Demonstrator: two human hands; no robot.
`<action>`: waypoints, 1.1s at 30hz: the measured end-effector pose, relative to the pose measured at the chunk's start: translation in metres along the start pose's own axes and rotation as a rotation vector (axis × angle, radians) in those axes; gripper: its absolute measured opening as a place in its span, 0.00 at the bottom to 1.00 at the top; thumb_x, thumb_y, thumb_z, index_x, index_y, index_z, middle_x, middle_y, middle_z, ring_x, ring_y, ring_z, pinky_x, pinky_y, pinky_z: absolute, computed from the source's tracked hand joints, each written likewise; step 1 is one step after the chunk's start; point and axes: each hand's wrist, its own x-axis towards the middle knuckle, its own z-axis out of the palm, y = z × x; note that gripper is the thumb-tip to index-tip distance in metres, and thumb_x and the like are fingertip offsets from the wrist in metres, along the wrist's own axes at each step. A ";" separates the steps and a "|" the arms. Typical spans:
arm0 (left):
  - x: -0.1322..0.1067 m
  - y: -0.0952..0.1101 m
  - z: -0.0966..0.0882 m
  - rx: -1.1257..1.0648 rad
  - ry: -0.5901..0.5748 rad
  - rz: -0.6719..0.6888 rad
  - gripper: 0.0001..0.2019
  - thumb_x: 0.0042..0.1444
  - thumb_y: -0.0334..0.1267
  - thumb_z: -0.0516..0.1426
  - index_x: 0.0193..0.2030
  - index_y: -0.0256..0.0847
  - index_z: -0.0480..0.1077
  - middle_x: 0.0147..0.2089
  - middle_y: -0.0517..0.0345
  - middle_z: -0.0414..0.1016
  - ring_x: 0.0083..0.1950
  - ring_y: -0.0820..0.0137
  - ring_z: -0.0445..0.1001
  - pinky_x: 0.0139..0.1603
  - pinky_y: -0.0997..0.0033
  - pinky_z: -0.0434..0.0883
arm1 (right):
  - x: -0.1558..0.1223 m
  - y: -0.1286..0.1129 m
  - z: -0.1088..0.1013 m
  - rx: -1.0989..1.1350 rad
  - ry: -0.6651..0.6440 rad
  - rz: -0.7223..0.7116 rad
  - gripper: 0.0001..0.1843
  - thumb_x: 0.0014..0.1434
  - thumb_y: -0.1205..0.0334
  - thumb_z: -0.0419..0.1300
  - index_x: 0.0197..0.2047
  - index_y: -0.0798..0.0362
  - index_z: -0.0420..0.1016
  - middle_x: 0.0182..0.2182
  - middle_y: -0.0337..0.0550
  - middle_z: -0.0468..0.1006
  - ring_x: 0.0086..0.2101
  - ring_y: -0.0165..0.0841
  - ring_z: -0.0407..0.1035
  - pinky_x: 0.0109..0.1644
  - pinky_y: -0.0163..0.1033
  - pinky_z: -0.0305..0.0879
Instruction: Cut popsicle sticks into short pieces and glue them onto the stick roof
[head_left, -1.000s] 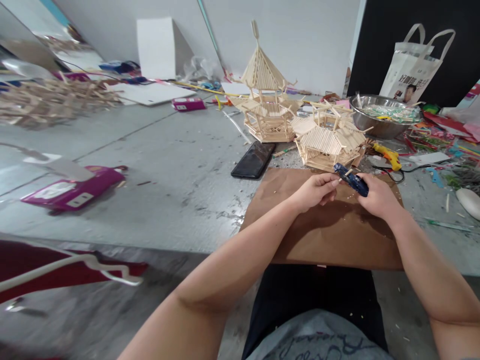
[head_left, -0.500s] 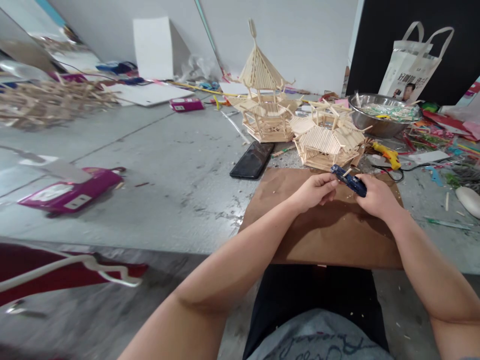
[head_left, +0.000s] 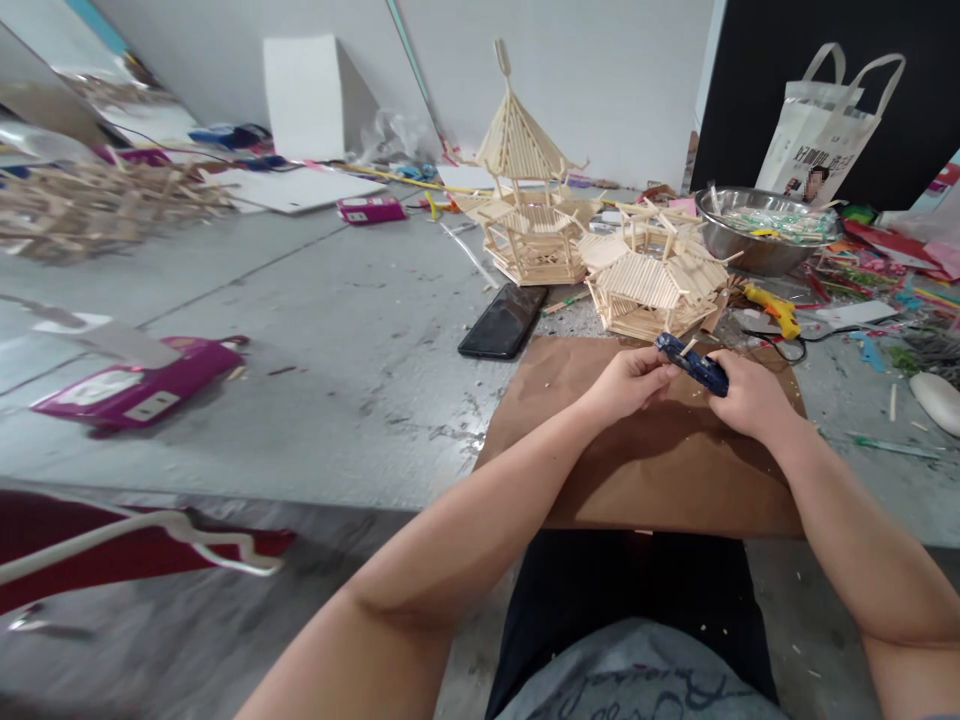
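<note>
My right hand (head_left: 750, 392) is wrapped round a dark blue hand tool (head_left: 694, 366), whose far end points up and left. Across that tool lies a thin wooden stick (head_left: 688, 347), with its short pale end showing above. My left hand (head_left: 628, 384) is closed in a pinch at the tool's far end, on the line of the stick; the stick's lower part is hidden. Both hands are over a brown paper sheet (head_left: 600, 470). Just beyond them stands a low, open-topped pavilion of wooden sticks (head_left: 652, 275). A taller pavilion with a pointed roof (head_left: 529, 190) is behind it.
A black phone (head_left: 502, 322) lies left of the paper. To the right are a yellow glue gun (head_left: 772, 308) with its cord, a metal bowl (head_left: 765, 255) and a white bag (head_left: 817, 140). A purple power strip (head_left: 142, 380) is at the left.
Both hands and the blue tool have shifted very slightly left in the view. The grip looks the same.
</note>
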 end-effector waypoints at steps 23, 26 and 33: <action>-0.001 0.001 0.008 0.218 0.220 0.197 0.13 0.52 0.44 0.53 0.29 0.35 0.69 0.22 0.62 0.61 0.27 0.77 0.59 0.29 0.78 0.59 | 0.000 -0.012 0.000 -0.079 -0.041 0.131 0.16 0.49 0.62 0.54 0.44 0.51 0.67 0.36 0.45 0.77 0.35 0.40 0.70 0.33 0.38 0.57; -0.002 0.002 0.008 0.173 0.210 0.182 0.15 0.51 0.48 0.55 0.29 0.35 0.70 0.21 0.63 0.59 0.26 0.77 0.58 0.28 0.78 0.57 | 0.001 -0.008 0.004 -0.030 -0.007 0.090 0.18 0.49 0.62 0.54 0.46 0.51 0.66 0.38 0.46 0.76 0.37 0.41 0.70 0.35 0.39 0.59; 0.000 -0.003 0.004 -0.102 0.100 0.079 0.22 0.46 0.58 0.58 0.29 0.36 0.67 0.16 0.70 0.48 0.18 0.81 0.46 0.20 0.77 0.45 | 0.003 0.000 0.008 0.029 0.011 0.004 0.20 0.48 0.66 0.55 0.47 0.52 0.65 0.39 0.49 0.75 0.39 0.41 0.69 0.38 0.41 0.61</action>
